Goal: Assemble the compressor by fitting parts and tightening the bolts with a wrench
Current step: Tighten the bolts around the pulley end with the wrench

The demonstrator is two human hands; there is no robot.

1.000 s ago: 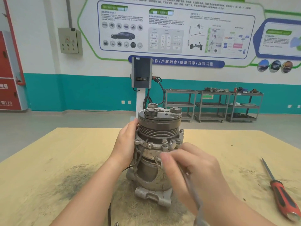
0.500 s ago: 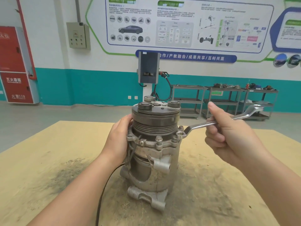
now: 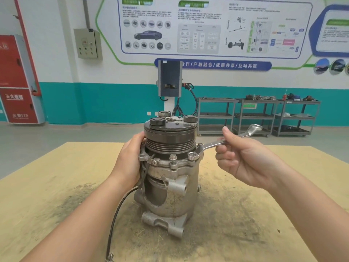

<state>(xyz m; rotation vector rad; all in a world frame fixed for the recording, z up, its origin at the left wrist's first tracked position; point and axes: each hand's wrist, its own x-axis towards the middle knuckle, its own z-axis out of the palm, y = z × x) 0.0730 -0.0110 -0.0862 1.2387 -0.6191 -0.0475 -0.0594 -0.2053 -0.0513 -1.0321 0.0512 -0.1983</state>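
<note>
Change: half a second ago your wrench sat on this same flange bolt with the handle pointing to the far right; it has barely swung since. 1 second ago the tool was down in front of the housing, so you have moved on to a new bolt.
Meaning: I judge you are at the start of a tightening stroke here, with more flange bolts left to go round.
Compressor: the grey cast-metal compressor with the dark grooved pulley (image 3: 170,167) stands upright near the middle of the table (image 3: 47,186), on a dark grimy patch.
Wrench: the silver double-ended steel wrench (image 3: 226,139) has its near end over the bolt at the flange's right side; its far end points toward the far right corner.
Right hand: your right hand (image 3: 243,157) pinches the wrench shaft between thumb and curled fingers.
Left hand: your left hand (image 3: 130,159) wraps the flange and pulley on the left, bracing the body.
Cable: a black cable (image 3: 115,220) trails from the housing toward the near edge.
Containers: none on the table. The grey metal shelf carts (image 3: 264,118) by the far wall carry small parts too distant to identify.
</note>
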